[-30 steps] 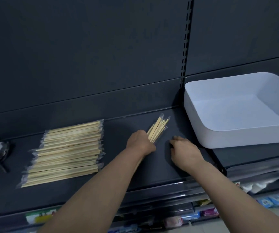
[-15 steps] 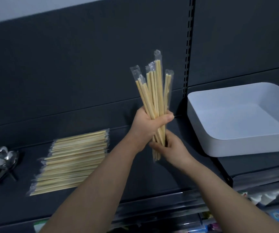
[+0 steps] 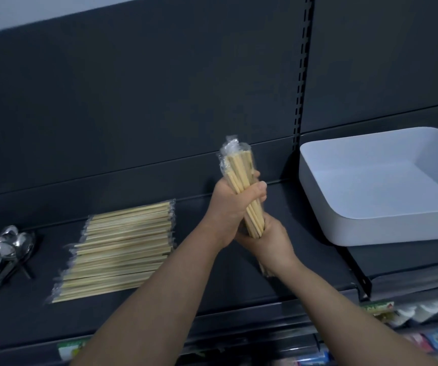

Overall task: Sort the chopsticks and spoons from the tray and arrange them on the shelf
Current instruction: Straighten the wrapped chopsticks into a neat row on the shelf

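A bundle of plastic-wrapped wooden chopsticks (image 3: 241, 175) stands nearly upright above the dark shelf (image 3: 299, 265). My left hand (image 3: 232, 207) grips its middle. Just below, my right hand (image 3: 272, 241) wraps around its lower end, which pokes out under the hand. A flat row of wrapped chopsticks (image 3: 120, 249) lies on the shelf to the left. Several metal spoons (image 3: 0, 254) are heaped at the far left. The white tray (image 3: 386, 228) sits on the shelf at the right with nothing visible inside.
A dark back panel with a slotted upright (image 3: 301, 85) rises behind the shelf. Packaged goods (image 3: 434, 336) fill the lower shelf at bottom right. The bare shelf surface stretches between the chopstick row and the tray.
The bundle was picked up off the shelf, held high with its ends fanned out. It is now lower, with the sticks gathered even, and both hands closed around it.
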The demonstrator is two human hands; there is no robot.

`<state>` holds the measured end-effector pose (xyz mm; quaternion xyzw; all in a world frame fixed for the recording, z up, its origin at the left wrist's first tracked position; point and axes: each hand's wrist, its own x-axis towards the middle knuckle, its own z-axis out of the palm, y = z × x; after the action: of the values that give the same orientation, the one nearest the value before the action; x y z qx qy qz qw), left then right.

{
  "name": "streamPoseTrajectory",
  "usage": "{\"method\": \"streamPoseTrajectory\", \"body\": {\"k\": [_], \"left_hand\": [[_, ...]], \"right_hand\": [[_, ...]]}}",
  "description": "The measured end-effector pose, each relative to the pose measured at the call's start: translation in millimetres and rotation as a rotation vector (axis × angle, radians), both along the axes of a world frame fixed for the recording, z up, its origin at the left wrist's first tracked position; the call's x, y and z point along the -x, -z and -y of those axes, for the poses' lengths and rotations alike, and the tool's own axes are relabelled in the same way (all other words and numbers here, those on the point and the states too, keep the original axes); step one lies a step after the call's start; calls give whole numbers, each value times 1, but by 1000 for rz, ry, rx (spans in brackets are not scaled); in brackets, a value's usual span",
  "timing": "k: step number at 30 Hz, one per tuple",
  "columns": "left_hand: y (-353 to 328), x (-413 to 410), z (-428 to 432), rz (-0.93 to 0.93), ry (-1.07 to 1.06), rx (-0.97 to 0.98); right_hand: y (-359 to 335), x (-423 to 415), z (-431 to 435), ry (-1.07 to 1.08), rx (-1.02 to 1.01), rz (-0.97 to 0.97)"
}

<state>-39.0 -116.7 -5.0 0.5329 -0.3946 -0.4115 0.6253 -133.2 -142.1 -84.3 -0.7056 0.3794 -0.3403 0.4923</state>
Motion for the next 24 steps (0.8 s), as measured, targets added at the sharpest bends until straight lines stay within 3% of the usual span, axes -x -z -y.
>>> {"method": "streamPoseTrajectory", "body": {"k": [5, 7, 11, 15, 24], "left_hand": [[14, -35, -19, -383, -319, -27], [23, -58, -36, -452, -475, -43], [48, -111, -87, -286, -683, -193], [66, -158, -155, -48, -768, -387], [89, -228, -250, 311, -748, -421]], "right_hand": [[0, -7, -9, -67, 281, -507], [-2, -18, -18, -136, 340, -613], [-5, -52, -50, -289, 342, -678], [-8, -93, -90, -355, 490, -784], [1, -171, -164, -365, 612, -869]]}}
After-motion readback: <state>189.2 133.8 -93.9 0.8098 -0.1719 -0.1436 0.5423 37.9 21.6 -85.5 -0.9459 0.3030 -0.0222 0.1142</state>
